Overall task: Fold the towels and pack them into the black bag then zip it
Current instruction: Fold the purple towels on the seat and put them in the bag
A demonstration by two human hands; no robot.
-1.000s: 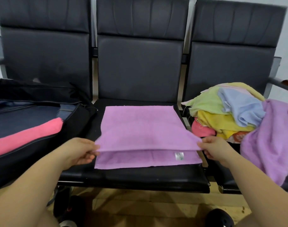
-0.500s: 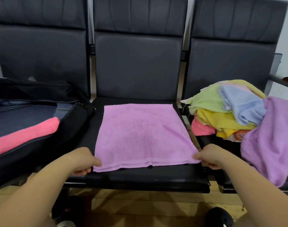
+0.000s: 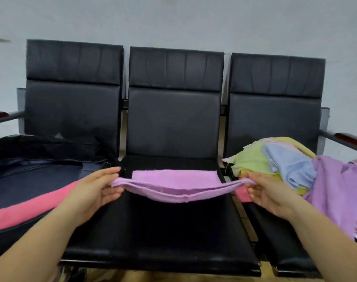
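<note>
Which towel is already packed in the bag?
Look at the left seat of the black three-seat bench, where the open black bag lies. The flat folded pink towel inside is it; the purple towel is held over the middle seat.

You see the folded purple towel (image 3: 174, 183) sagging above the middle seat, its ends raised; the black bag (image 3: 41, 176) lies open left, holding a pink towel (image 3: 34, 206).

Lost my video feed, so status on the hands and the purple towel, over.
Left hand and right hand each pinch an end of the folded purple terry towel, near edge lifted over the middle black seat. Open black bag at left. Nothing in the way.
</note>
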